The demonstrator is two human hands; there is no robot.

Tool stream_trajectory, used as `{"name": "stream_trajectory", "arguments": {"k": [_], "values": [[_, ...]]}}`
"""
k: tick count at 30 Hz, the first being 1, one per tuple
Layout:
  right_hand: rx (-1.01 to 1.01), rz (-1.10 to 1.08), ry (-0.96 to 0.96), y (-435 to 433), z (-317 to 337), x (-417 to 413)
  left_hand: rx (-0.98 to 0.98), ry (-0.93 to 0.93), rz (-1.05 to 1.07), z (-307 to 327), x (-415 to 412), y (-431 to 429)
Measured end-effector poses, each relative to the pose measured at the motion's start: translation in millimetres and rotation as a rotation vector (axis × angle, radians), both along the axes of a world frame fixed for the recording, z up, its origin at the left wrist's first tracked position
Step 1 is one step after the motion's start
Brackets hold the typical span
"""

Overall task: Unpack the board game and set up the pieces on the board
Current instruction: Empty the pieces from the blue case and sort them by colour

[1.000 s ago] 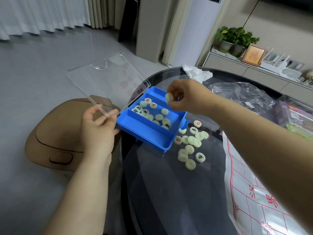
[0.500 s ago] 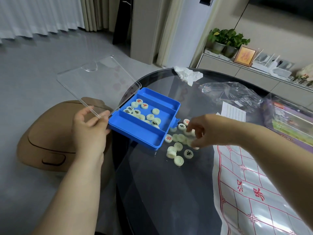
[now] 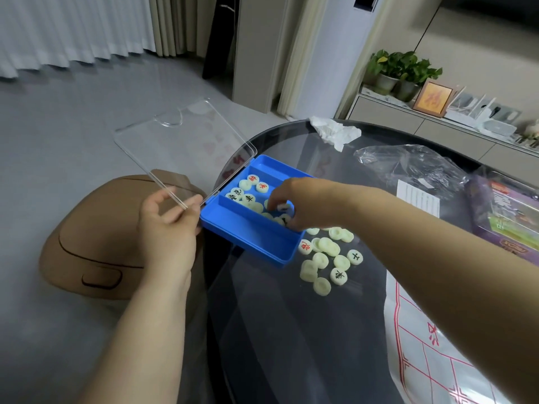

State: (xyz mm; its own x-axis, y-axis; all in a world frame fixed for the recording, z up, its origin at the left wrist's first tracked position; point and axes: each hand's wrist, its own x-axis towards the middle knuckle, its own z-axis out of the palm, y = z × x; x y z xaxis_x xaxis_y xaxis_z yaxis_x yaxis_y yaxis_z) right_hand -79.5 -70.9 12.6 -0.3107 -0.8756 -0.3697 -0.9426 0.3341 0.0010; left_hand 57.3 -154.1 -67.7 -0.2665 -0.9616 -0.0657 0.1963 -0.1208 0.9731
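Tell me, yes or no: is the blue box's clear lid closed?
No, the clear lid is swung open away from the blue box, its edge held by the left hand.

The right hand [image 3: 303, 205] covers the far end of the blue box [image 3: 256, 243]; I cannot tell whether it grips a piece. The left hand [image 3: 166, 228], pinching the clear lid [image 3: 180, 147], hides its near corner. The board sheet [image 3: 423, 360] and the blurred purple box [image 3: 507, 223] run off the right edge.
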Motion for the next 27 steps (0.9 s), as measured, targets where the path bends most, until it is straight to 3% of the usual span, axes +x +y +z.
{"name": "stream_trajectory", "arguments": {"k": [22, 27], "values": [[-0.151, -0.196, -0.221, -20, -11, -5, -0.002, 0.004, -0.015, 0, 0, -3], [-0.285, -0.218, -0.220, 2, 11, -8, 0.003, -0.005, -0.009, -1, 1, -3]]}}
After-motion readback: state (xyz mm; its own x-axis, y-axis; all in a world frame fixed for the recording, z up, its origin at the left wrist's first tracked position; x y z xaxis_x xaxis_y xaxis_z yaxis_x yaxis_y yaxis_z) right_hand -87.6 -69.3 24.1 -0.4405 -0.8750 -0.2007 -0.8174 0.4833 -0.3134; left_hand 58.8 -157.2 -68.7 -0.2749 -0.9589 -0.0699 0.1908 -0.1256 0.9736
